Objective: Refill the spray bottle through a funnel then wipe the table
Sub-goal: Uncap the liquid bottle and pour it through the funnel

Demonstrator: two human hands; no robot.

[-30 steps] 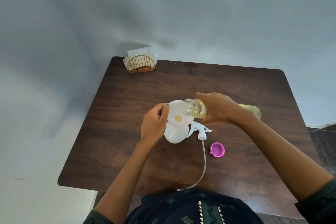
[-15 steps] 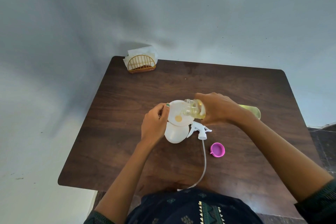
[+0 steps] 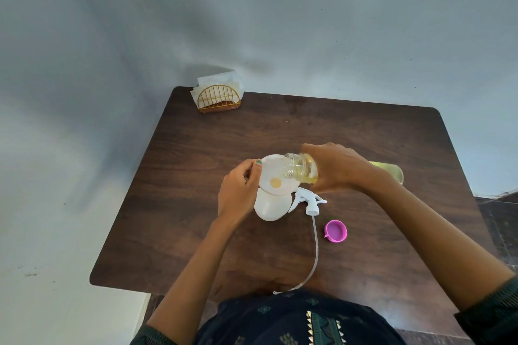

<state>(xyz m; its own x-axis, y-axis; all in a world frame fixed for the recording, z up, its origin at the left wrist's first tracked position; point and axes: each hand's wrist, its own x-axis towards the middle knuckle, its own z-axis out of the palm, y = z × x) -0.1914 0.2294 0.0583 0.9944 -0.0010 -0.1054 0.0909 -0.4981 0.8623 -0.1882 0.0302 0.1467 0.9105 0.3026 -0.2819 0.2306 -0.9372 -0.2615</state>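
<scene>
Pouring stage of the refill; the wipe is not yet begun. The right hand wraps its grip around the middle of a clear refill bottle, fingers curled over the top of the barrel. The bottle lies close to horizontal, its long axis running across the worktop; its open mouth points out of the grip toward the left hand, its base projects behind the wrist, and yellow liquid shows at both ends. The mouth overhangs the near rim of a white funnel, where a small yellow pool sits over the outlet. The funnel is seated in the white spray bottle, which stands upright directly beneath the pouring mouth. The left hand pinches the funnel's far rim, steadying it. By judgement, the next move calls for a gradual tilt paced to the funnel's draining. The trigger sprayer with its dip tube lies just below the right-hand grip; the pink cap lies further below.
</scene>
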